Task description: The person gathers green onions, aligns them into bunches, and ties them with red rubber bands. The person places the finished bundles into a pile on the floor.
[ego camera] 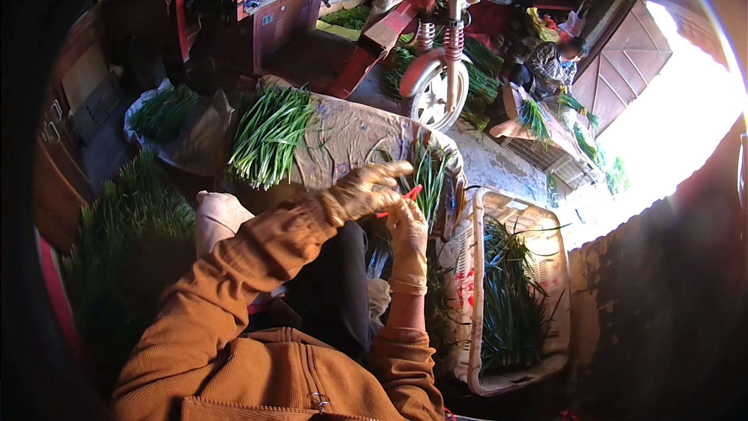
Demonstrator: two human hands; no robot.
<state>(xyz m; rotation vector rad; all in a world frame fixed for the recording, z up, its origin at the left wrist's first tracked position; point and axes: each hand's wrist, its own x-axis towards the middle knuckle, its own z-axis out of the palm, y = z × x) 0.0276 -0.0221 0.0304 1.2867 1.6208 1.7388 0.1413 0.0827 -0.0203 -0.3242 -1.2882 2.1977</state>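
Both my hands wear yellowish rubber gloves and meet near the right end of a cloth-covered table (356, 128). A thin red strip (414, 192) runs between them. My right hand (404, 228) pinches it with raised fingertips. Just to the left, my left hand (365, 190) reaches over with its fingers spread; whether it touches the strip is not plain. Directly behind the hands, a small bunch of long green leaves (431, 178) lies over the table's edge. A larger pile of the same leafy greens, with pale stalks (272, 134), rests at the table's left end.
A plastic crate (476, 304) of greens (514, 298) stands at my right. More greens (134, 216) lie at my left, and some in a sack (160, 111). A three-wheeled cargo vehicle's front wheel (438, 90) is beyond the table. Another person (552, 70) sits near the open door.
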